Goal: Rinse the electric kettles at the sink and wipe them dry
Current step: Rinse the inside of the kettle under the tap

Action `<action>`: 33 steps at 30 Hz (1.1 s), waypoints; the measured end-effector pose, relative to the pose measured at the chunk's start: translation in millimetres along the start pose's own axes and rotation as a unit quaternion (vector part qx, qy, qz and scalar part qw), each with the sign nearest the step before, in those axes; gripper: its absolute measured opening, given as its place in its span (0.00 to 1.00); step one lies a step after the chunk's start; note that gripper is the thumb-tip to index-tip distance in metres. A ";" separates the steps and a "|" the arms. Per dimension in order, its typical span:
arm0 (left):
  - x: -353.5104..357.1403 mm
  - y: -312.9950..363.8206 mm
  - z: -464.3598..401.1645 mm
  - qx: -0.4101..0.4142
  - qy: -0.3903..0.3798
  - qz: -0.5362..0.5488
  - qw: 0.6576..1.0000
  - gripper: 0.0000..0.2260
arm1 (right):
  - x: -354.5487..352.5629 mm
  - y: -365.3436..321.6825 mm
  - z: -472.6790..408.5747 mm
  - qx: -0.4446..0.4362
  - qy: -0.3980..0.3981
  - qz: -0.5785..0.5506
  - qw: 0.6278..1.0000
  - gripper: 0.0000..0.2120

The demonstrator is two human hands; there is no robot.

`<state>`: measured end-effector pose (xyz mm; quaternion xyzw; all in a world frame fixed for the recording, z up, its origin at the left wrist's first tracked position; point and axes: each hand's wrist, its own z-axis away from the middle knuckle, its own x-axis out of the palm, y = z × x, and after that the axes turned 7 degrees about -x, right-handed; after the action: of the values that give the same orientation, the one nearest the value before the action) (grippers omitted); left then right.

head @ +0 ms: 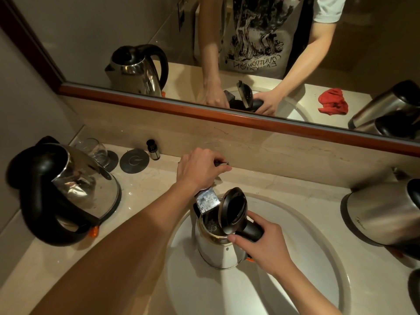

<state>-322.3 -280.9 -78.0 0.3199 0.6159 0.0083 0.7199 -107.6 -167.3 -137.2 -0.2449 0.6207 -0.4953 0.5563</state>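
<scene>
Right hand gripped the handle of the kettle (lid up) in the sink. Left hand curled round the tap lever, spout over the kettle's mouth.

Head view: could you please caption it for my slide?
Right hand holds open-lidded kettle under the tap; left hand grips the tap handle.

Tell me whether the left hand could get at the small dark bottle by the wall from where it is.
Probably yes. The left hand is on the faucet handle, and the small dark bottle stands just to its left on the counter, with nothing between them. It would have to let go of the handle first.
</scene>
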 end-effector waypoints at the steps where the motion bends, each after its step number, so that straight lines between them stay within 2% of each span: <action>1: -0.2 0.0 0.1 0.000 0.000 -0.001 1.000 0.16 | 0.1 -0.4 0.2 0.000 0.001 0.001 1.000 0.30; 33: 6.4 -5.2 -3.9 -0.004 -0.005 -0.002 1.000 0.16 | 0.7 4.4 0.7 -0.013 0.009 0.013 1.000 0.28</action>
<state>-326.2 -280.6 -86.2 0.3152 0.6132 0.0078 0.7243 -106.0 -166.4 -141.3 -0.2397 0.6350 -0.4822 0.5539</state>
